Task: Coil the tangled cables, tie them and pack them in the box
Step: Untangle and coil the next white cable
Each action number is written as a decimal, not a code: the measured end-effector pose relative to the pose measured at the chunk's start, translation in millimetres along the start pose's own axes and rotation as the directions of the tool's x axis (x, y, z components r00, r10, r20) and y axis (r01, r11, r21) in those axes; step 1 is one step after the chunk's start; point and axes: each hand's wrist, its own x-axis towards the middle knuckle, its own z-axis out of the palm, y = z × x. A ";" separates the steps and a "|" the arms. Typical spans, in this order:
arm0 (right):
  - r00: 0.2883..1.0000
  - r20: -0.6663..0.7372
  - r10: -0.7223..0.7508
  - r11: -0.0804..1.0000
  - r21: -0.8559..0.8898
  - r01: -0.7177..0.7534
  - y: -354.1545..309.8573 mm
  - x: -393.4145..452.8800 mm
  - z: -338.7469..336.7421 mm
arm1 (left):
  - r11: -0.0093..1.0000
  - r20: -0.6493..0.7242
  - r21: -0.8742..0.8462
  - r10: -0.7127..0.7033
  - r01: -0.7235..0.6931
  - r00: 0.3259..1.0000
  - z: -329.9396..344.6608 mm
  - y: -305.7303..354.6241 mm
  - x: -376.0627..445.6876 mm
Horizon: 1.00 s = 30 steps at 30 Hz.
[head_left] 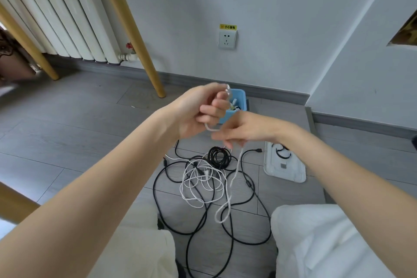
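Your left hand (pixel 198 108) is up in front of you, fingers curled around the white cable (pixel 233 175), pinching its end up top. Your right hand (pixel 243 130) sits just below and beside it, fingers closed on the same cable, which drops from there down to a loop on the floor (pixel 67 124) between your knees. Right under both hands is the tangle: more white cable looped up with long black cables (pixel 203 221), plus one black coil (pixel 220 157) already wound. The blue box (pixel 237 97) is just past your left hand, partly hidden by it, something inside. The white lid (pixel 285 166) lies below your right wrist, black ties (pixel 281 152) on it
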 end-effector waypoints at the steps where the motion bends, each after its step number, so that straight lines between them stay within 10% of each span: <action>1: 0.998 -0.052 0.024 0.999 -0.043 -0.027 3.9 -3.9 -7.6 | 0.991 0.033 0.114 -0.068 0.064 0.997 -0.1 -4.4 -2.6; 6: 0.923 -0.339 0.183 0.979 0.150 -0.138 35.9 -22.2 -46.8 | 0.778 -0.071 0.570 -0.276 0.266 0.959 -3.2 -30.7 -12.1; 11: 0.915 -0.307 0.263 0.855 0.514 -0.073 36.7 -18.5 -46.6 | 0.858 -0.227 0.380 -0.275 0.345 0.934 -13.9 -37.3 -4.2; 17: 0.991 -0.132 -0.013 0.497 0.859 0.121 3.8 -27.2 -47.5 | 0.932 -0.377 0.296 -0.089 0.211 0.922 -32.0 -41.3 12.7; 25: 0.971 -0.213 -0.108 0.653 0.722 0.231 -4.1 -24.9 -40.0 | 0.996 -0.497 -0.037 0.055 -0.084 0.866 -51.6 -31.1 19.3; 30: 0.993 0.045 -0.106 0.877 0.476 0.072 0.2 -24.3 -23.4 | 0.804 -0.432 -0.395 0.264 -0.444 0.862 -36.8 7.7 17.7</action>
